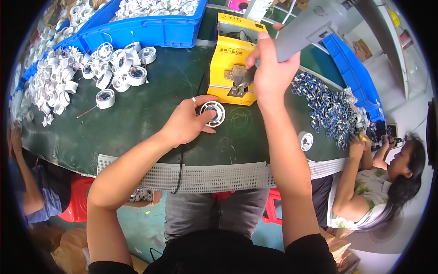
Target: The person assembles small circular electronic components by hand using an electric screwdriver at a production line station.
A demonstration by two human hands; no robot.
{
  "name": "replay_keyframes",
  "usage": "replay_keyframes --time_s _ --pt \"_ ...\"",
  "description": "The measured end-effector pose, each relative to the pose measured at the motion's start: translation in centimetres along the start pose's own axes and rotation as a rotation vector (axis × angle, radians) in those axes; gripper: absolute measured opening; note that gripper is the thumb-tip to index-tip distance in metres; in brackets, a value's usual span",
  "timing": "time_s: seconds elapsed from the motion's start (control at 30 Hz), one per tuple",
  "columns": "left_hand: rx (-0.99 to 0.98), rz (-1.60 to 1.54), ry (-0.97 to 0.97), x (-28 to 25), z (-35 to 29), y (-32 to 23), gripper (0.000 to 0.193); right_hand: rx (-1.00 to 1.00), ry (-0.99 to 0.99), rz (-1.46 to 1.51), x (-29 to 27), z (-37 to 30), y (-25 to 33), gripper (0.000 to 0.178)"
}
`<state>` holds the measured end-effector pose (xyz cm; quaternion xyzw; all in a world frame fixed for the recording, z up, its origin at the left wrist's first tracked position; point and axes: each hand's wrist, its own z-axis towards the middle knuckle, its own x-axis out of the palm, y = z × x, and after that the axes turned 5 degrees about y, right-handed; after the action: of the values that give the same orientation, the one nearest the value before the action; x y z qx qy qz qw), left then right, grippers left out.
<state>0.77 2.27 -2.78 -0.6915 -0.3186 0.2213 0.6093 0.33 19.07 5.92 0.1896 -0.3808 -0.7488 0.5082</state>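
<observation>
My left hand (183, 122) rests on the green table, fingers and thumb around a white round housing (222, 115) with a small circuit board inside. The thumb lies over its middle. Raised at the right, my right hand (273, 75) grips a large grey electric screwdriver (303, 35), tilted with its lower end toward the metal outlet (238, 78) of a yellow screw feeder (232, 58). Whether the tip touches the outlet, I cannot make out. Another white round piece (305, 141) lies to the right of my right forearm.
Assembled white round units (121, 68) and a heap of white rings (52, 84) lie at the left. Behind them stands a blue bin (162, 31). Many small blue circuit parts (326, 107) pile up at the right. A co-worker (365, 192) sits right; another person's arm (25, 173) shows left.
</observation>
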Motion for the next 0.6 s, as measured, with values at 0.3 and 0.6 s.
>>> replay_keyframes --time_s 0.3,0.6 --pt "-0.065 -0.003 -0.002 -0.5 -0.1 -0.1 0.032 0.091 0.041 -0.021 0.8 -2.5 0.5 0.031" --pt "-0.073 -0.058 0.005 -0.5 0.2 -0.5 0.027 0.139 0.095 0.159 2.1 -7.2 0.8 0.038"
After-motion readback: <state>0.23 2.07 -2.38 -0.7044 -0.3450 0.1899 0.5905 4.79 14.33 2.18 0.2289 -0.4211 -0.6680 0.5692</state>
